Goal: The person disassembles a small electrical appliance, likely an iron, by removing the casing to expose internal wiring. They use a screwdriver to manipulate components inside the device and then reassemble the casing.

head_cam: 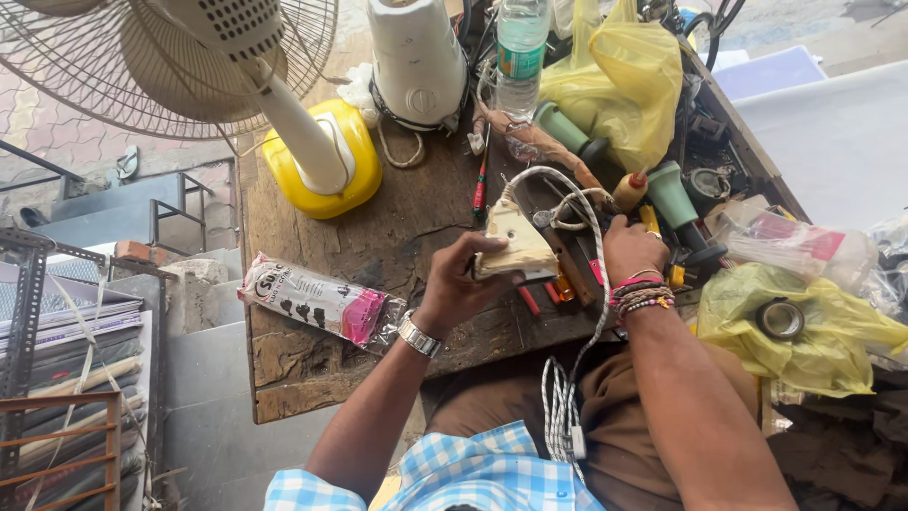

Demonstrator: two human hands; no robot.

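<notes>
The left hand [454,289] has its grip clenched around a cream, triangular appliance body [515,248], which looks like an old clothes iron, and holds it tilted just above the table [312,364]. A braided white cord [591,284] leaves the top of the body, loops over beyond the grip and runs down past the right wrist into the person's lap. The right hand [632,251], just to the right of that grip, lies knuckles-up among the tools; its fingers are curled downward, and whether they close on something cannot be told from here.

Judging by how things lie, the work is in an early or middle stage: the body is in hand and the cord attached, but no opened housing or loose parts can be made out.

To the left of the grip lies a pink-ended plastic packet [312,301]. Farther beyond stand a yellow fan base [326,161], a white mixer base [416,61] and a clear bottle [520,52]. To the right sit yellow plastic bags [804,331] and a tape roll [780,318].

The underside of the body, the right fingertips and the small tools beneath both hands are hidden or too cluttered to identify.
</notes>
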